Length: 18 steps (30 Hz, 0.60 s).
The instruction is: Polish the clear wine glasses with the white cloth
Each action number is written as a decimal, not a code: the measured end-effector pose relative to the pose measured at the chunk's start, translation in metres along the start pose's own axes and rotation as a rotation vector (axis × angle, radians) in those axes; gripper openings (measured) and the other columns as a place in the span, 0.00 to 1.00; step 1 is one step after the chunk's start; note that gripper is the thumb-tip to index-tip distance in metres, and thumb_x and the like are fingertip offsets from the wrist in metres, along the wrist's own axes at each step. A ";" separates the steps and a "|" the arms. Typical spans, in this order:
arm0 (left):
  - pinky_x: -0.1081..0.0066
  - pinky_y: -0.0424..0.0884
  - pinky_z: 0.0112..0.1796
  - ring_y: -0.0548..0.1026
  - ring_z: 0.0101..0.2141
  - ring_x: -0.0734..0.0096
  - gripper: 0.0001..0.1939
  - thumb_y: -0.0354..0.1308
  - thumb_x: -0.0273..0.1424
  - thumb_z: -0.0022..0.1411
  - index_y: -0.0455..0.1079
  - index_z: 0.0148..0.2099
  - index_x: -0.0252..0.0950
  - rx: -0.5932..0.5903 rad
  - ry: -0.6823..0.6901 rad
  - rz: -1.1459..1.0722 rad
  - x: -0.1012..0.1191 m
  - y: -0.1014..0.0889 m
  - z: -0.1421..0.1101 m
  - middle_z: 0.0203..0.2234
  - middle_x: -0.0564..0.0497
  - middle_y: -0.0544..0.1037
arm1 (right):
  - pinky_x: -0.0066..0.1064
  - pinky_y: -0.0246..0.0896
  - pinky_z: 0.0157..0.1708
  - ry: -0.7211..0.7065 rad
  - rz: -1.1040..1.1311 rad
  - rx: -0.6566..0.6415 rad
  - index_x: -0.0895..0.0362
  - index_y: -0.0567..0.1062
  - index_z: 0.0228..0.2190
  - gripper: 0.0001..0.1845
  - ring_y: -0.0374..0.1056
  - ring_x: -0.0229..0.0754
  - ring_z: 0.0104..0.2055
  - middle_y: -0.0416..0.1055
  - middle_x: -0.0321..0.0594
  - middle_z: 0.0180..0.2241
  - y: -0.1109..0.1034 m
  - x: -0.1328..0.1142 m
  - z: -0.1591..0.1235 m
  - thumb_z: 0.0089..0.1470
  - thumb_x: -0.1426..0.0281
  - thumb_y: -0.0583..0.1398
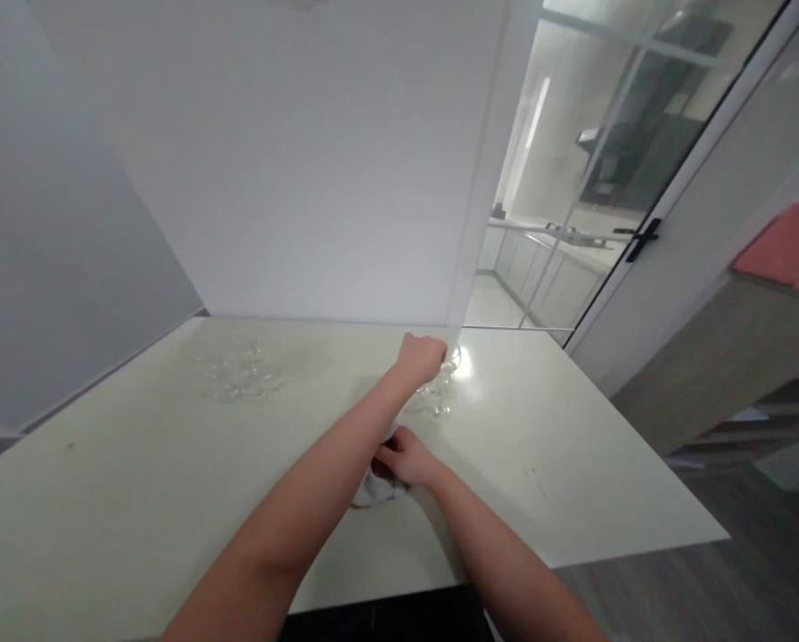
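White crumpled cloth point(376, 490) near centre on pale glossy tabletop point(547, 419); right hand point(406, 456) curled against it, cannot tell if clamped. Left hand point(424, 358) bunched, farther off, beside clear shiny pieces point(438, 397); any hold hidden. Transparent cluster point(239, 374) far left.

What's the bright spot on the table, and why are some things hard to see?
Head view: white glare on the shiny table, just right of the left hand; head view: the clear pieces near that hand look smudged, their outlines too blurred to separate; head view: a soft shadow beside the right forearm.
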<state>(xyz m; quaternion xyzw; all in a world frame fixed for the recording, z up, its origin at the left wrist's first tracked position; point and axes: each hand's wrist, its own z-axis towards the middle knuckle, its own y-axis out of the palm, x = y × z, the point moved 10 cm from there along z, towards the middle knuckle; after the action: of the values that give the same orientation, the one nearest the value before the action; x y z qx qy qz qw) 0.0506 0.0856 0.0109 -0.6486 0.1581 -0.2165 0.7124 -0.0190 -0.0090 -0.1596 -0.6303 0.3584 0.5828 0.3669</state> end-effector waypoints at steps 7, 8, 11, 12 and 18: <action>0.62 0.62 0.45 0.78 0.40 0.61 0.09 0.54 0.33 0.63 0.74 0.41 0.40 0.150 -0.183 -0.059 -0.050 -0.020 -0.071 0.36 0.48 0.82 | 0.24 0.59 0.22 -0.034 -0.154 -0.007 0.58 0.71 0.27 0.05 0.65 0.35 0.21 0.69 0.34 0.19 -0.002 0.000 0.000 0.50 0.76 0.55; 0.63 0.62 0.44 0.78 0.39 0.62 0.09 0.54 0.33 0.63 0.74 0.42 0.40 0.173 -0.221 -0.066 -0.059 -0.023 -0.085 0.36 0.48 0.82 | 0.24 0.59 0.23 -0.037 -0.188 -0.015 0.58 0.71 0.27 0.05 0.66 0.36 0.22 0.70 0.34 0.20 -0.001 -0.001 -0.001 0.50 0.76 0.55; 0.65 0.62 0.43 0.78 0.39 0.63 0.09 0.53 0.34 0.64 0.73 0.43 0.41 0.242 -0.328 -0.067 -0.086 -0.030 -0.131 0.36 0.49 0.82 | 0.24 0.59 0.25 -0.087 -0.284 -0.057 0.58 0.73 0.27 0.05 0.66 0.36 0.25 0.70 0.34 0.21 0.005 -0.009 -0.007 0.48 0.75 0.56; 0.65 0.62 0.42 0.78 0.38 0.63 0.10 0.53 0.35 0.64 0.73 0.43 0.41 0.254 -0.364 -0.062 -0.094 -0.031 -0.146 0.36 0.50 0.82 | 0.23 0.58 0.26 -0.110 -0.306 -0.076 0.58 0.73 0.27 0.05 0.66 0.36 0.26 0.70 0.34 0.22 0.008 -0.011 -0.008 0.48 0.75 0.56; 0.64 0.64 0.40 0.78 0.38 0.60 0.11 0.53 0.37 0.63 0.73 0.43 0.41 0.188 -0.651 0.027 -0.151 -0.036 -0.227 0.34 0.49 0.82 | 0.24 0.58 0.26 -0.142 -0.309 -0.123 0.59 0.72 0.26 0.06 0.65 0.35 0.25 0.69 0.34 0.22 0.017 -0.016 -0.012 0.48 0.74 0.55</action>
<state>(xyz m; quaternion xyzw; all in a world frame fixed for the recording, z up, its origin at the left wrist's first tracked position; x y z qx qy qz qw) -0.1971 -0.0339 0.0139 -0.6130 -0.0898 -0.0023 0.7849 -0.0291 -0.0274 -0.1438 -0.6562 0.1942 0.5836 0.4372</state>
